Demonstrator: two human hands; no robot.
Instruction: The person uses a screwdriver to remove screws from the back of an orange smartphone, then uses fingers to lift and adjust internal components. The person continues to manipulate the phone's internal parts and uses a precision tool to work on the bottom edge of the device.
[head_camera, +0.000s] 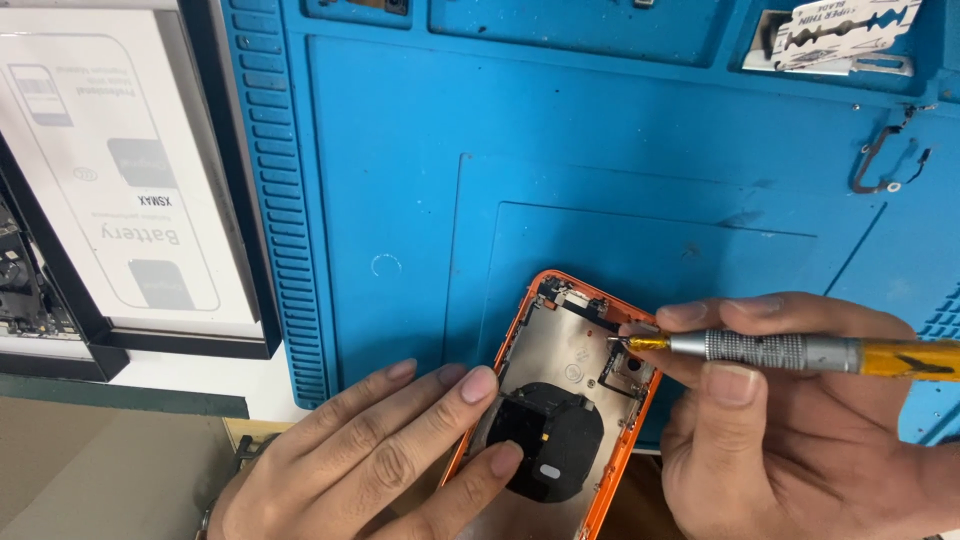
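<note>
White rectangular box (110, 170) far left; razor-blade wrapper (845, 30) top right.

A blue silicone repair mat (420, 190) covers most of the counter, ribbed along its left edge and moulded with shallow trays along the far side. Left of it lies a white box (110, 170) with a black border, partly out of view. Near left, a strip of pale counter (180, 380) shows, with a tan surface (100, 470) below it. The light is even and bright.
</note>
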